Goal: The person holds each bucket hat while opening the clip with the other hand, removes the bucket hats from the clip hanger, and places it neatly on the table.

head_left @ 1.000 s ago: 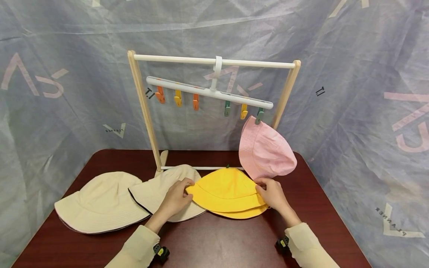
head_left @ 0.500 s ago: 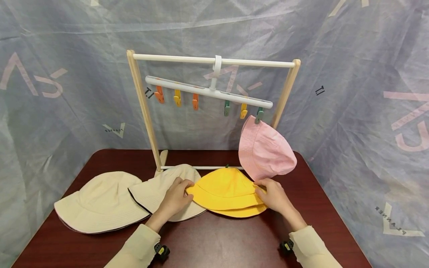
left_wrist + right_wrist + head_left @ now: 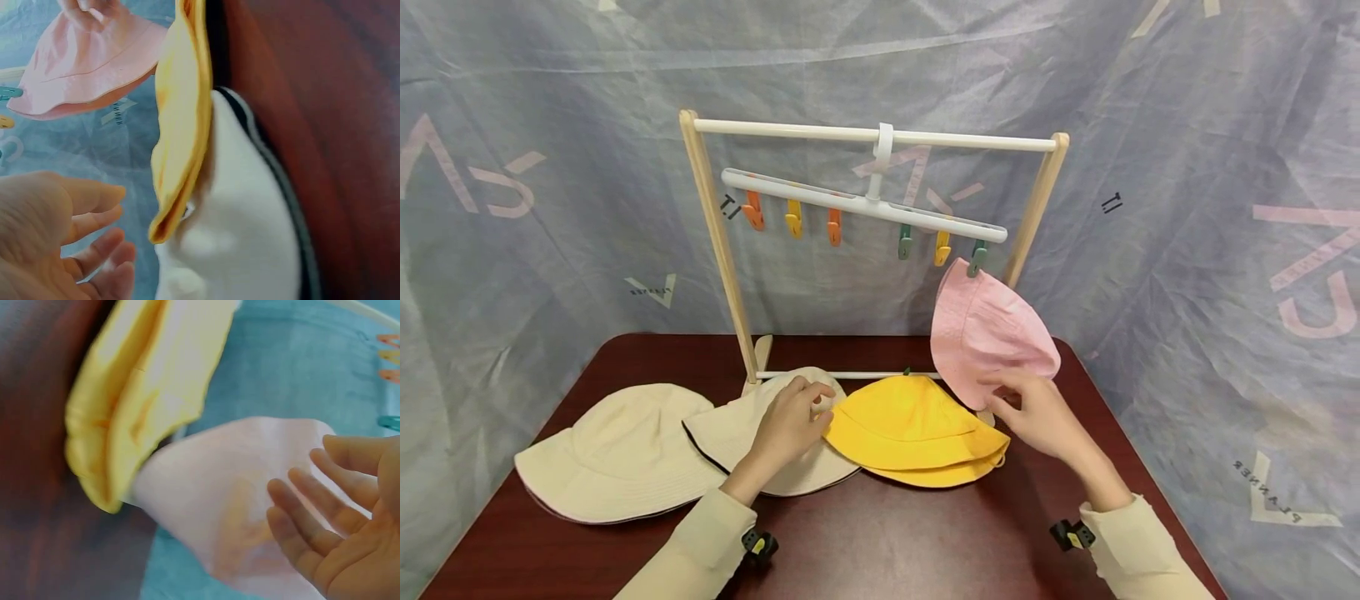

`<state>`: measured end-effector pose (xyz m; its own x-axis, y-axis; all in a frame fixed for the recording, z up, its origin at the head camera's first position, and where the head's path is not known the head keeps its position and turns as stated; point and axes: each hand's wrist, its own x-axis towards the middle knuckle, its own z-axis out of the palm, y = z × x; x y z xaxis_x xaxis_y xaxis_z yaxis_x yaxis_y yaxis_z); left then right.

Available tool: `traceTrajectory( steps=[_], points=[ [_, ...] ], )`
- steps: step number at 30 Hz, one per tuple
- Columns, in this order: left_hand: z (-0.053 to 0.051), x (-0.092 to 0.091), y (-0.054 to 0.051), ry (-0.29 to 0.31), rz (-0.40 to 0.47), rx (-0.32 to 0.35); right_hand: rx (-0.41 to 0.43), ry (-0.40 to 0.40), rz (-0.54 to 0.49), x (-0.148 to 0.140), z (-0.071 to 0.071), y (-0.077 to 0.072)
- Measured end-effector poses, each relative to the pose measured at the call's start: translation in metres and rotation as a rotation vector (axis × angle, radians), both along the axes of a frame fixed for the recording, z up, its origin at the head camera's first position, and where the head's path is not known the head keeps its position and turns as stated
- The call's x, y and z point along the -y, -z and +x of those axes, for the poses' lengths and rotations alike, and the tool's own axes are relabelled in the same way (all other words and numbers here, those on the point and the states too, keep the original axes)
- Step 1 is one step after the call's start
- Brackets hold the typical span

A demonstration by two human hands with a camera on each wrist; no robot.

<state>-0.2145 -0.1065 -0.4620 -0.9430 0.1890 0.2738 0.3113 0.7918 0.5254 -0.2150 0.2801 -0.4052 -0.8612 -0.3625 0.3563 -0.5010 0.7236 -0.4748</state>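
A yellow bucket hat (image 3: pixel 910 425) lies flattened on the table, its brim toward me. My left hand (image 3: pixel 790 425) hovers at its left end, fingers loosely bent; the left wrist view shows a gap between those fingers and the yellow brim. Beneath that hand is a cream hat with dark edging (image 3: pixel 808 475), partly under the yellow one. The right hand (image 3: pixel 1037 412) is off the yellow hat, in front of the lower part of a pink bucket hat (image 3: pixel 977 325). Its fingers are spread and hold nothing in the right wrist view. A green clip (image 3: pixel 977 258) holds the pink hat by its brim.
Another cream hat (image 3: pixel 625 450) lies at the left of the dark red table (image 3: pixel 895 542). Behind stands a wooden-sided rack (image 3: pixel 711 225) with a tilted white hanger (image 3: pixel 850 202) bearing several coloured clips. Grey cloth (image 3: pixel 1172 167) surrounds the table.
Both hands have let go of the yellow hat. The right hand has moved up and right toward the pink hat; the left has eased slightly off the brim.
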Motion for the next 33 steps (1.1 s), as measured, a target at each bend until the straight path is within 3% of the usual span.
traceTrajectory(
  steps=[4,9,16,24,33],
  points=[
    [-0.005,0.000,-0.012,0.004,-0.021,-0.057,-0.051,0.001,-0.044,-0.005,0.000,-0.023],
    [-0.014,-0.003,-0.027,0.044,0.002,-0.113,-0.123,0.058,-0.071,-0.012,-0.003,-0.048],
    [-0.028,-0.013,-0.051,0.096,0.094,-0.117,-0.215,0.091,-0.122,-0.014,-0.013,-0.079],
    [-0.048,-0.035,-0.076,0.184,0.191,-0.134,-0.167,0.109,-0.171,-0.012,-0.032,-0.103],
    [-0.064,-0.057,-0.096,0.226,0.275,-0.121,-0.058,0.141,-0.207,-0.007,-0.051,-0.113]
  ],
)
